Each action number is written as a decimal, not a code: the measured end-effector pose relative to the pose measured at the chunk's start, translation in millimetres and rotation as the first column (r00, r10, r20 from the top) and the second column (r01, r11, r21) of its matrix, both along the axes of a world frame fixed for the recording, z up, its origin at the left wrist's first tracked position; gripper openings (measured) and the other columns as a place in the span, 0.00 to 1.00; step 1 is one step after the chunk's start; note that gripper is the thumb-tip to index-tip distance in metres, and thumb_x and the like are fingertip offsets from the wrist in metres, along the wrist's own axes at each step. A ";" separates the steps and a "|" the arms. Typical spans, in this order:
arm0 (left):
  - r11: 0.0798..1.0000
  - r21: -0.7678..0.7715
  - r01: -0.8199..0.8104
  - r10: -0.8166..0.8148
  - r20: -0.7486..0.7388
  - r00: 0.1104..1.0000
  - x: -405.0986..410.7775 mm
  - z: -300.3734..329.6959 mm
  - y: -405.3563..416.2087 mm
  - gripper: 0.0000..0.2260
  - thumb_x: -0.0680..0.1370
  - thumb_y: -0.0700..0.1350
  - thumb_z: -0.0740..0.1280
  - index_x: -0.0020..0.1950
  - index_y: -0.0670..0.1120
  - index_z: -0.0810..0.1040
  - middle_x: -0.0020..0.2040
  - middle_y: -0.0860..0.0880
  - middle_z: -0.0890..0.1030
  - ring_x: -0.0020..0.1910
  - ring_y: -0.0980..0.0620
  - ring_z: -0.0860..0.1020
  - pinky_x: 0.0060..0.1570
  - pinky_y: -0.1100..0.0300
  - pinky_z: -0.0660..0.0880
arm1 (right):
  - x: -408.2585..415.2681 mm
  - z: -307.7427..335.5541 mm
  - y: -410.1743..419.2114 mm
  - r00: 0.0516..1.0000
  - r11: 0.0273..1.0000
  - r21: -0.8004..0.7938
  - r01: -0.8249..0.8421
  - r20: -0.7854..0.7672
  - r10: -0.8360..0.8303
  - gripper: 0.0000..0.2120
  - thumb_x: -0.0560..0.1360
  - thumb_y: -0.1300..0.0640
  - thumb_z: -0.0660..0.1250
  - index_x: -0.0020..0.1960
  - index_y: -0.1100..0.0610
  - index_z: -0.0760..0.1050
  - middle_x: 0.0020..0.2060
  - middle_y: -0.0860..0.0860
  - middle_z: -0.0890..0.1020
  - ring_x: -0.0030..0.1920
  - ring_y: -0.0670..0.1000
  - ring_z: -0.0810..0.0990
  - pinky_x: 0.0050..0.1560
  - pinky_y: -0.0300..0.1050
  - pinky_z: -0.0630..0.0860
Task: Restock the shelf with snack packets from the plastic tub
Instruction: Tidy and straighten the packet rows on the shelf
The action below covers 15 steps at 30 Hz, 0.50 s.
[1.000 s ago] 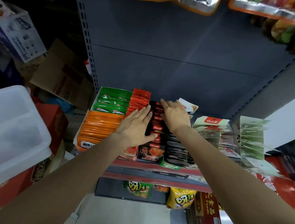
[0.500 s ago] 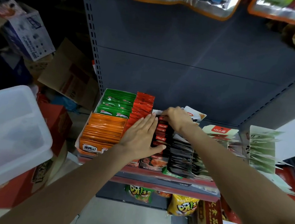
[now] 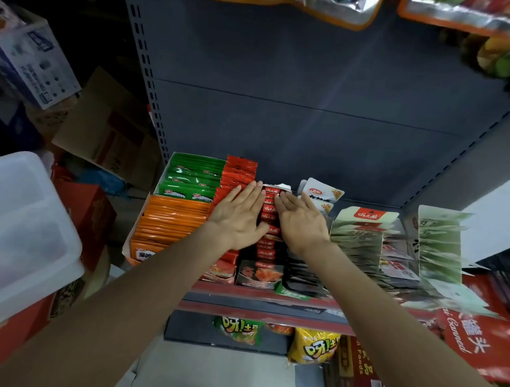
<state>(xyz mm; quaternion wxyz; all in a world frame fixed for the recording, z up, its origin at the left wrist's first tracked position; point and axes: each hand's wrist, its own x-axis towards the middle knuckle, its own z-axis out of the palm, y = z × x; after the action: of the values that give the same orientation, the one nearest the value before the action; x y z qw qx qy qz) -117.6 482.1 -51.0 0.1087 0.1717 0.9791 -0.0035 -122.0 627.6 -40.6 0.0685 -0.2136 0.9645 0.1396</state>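
We stand before the grey shelf [image 3: 269, 299], whose red front edge runs across the middle of the view, with a tall grey back panel rising behind it. To our left sits the clear plastic tub [image 3: 19, 234], resting on red cartons beside the shelf, well apart from both hands; we cannot tell what it holds. On the shelf, rows of snack packets stand on edge: orange packets [image 3: 171, 223] at the front left, green packets [image 3: 194, 182] behind them, a red row [image 3: 238, 173] next to those, then the black-and-red packets [image 3: 268, 225] in the middle, and pale green packets [image 3: 358, 236] further right. Our left hand [image 3: 238, 215] lies flat, fingers straight and together, pressing on the red row at the left flank of the black-and-red packets. Our right hand [image 3: 302, 222] lies flat likewise on the right flank, fingers extended, neither grip closed round anything. The black-and-red row shows in the narrow gap between the two hands.
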 end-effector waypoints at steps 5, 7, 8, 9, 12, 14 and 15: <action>0.961 0.270 0.064 -0.073 0.023 0.997 16.5 9.9 -16.0 0.26 0.82 0.49 0.48 0.78 0.45 0.44 0.78 0.48 0.42 0.75 0.57 0.38 0.73 0.61 0.37 | 23.2 15.1 9.9 0.996 0.940 -0.341 -0.024 -0.090 -0.007 0.25 0.77 0.64 0.56 0.74 0.61 0.59 0.74 0.55 0.62 0.75 0.52 0.56 0.75 0.44 0.47; 0.965 0.207 0.160 -0.160 -0.020 0.987 30.2 8.8 -23.0 0.31 0.81 0.56 0.51 0.77 0.45 0.42 0.78 0.48 0.40 0.76 0.56 0.39 0.72 0.62 0.36 | 46.2 15.2 15.0 0.989 0.863 -0.504 0.003 -0.127 -0.078 0.24 0.76 0.66 0.59 0.72 0.61 0.64 0.72 0.55 0.67 0.72 0.54 0.63 0.72 0.42 0.57; 0.971 0.136 0.198 -0.198 -0.017 0.980 35.9 6.7 -24.2 0.37 0.78 0.63 0.53 0.77 0.44 0.40 0.77 0.48 0.38 0.76 0.55 0.38 0.71 0.61 0.35 | 55.6 15.2 16.0 0.993 0.847 -0.530 0.031 -0.080 -0.087 0.25 0.76 0.65 0.59 0.73 0.61 0.63 0.72 0.55 0.66 0.72 0.53 0.63 0.71 0.41 0.59; 0.973 0.058 0.225 -0.225 -0.008 0.974 39.1 4.4 -23.8 0.45 0.74 0.70 0.54 0.77 0.43 0.38 0.76 0.48 0.36 0.76 0.53 0.37 0.71 0.60 0.35 | 61.0 13.9 16.4 0.997 0.855 -0.516 0.060 -0.005 -0.073 0.27 0.77 0.62 0.60 0.75 0.60 0.59 0.74 0.54 0.62 0.74 0.52 0.59 0.72 0.41 0.57; 0.970 -0.101 0.223 -0.226 -0.019 0.974 38.9 -1.4 -16.7 0.56 0.67 0.76 0.57 0.75 0.39 0.35 0.76 0.44 0.35 0.76 0.49 0.36 0.72 0.56 0.34 | 61.1 10.1 14.5 0.957 0.906 -0.385 0.176 0.282 -0.066 0.36 0.77 0.52 0.60 0.78 0.57 0.44 0.77 0.51 0.46 0.77 0.49 0.46 0.74 0.42 0.47; 0.974 -0.141 0.175 -0.183 -0.048 0.982 35.0 -2.5 -9.7 0.55 0.68 0.73 0.60 0.75 0.38 0.36 0.76 0.41 0.36 0.76 0.47 0.36 0.73 0.54 0.35 | 55.8 7.8 12.6 0.922 0.900 -0.366 0.235 0.377 -0.087 0.37 0.78 0.52 0.59 0.77 0.56 0.40 0.77 0.51 0.41 0.77 0.48 0.42 0.74 0.43 0.44; 0.978 -0.143 0.150 -0.160 -0.056 0.986 33.3 -2.0 -6.7 0.54 0.69 0.71 0.61 0.75 0.38 0.37 0.76 0.41 0.36 0.76 0.47 0.36 0.73 0.53 0.35 | 54.1 6.6 11.1 0.913 0.896 -0.366 0.254 0.397 -0.096 0.37 0.78 0.52 0.58 0.77 0.56 0.39 0.77 0.51 0.40 0.76 0.47 0.40 0.74 0.44 0.43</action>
<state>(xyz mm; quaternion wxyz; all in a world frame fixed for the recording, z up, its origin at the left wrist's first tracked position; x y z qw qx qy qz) -84.3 475.4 -53.0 0.0866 0.2394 0.9633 -0.0853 -67.9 638.7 -33.9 0.2147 -0.1562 0.9572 -0.1150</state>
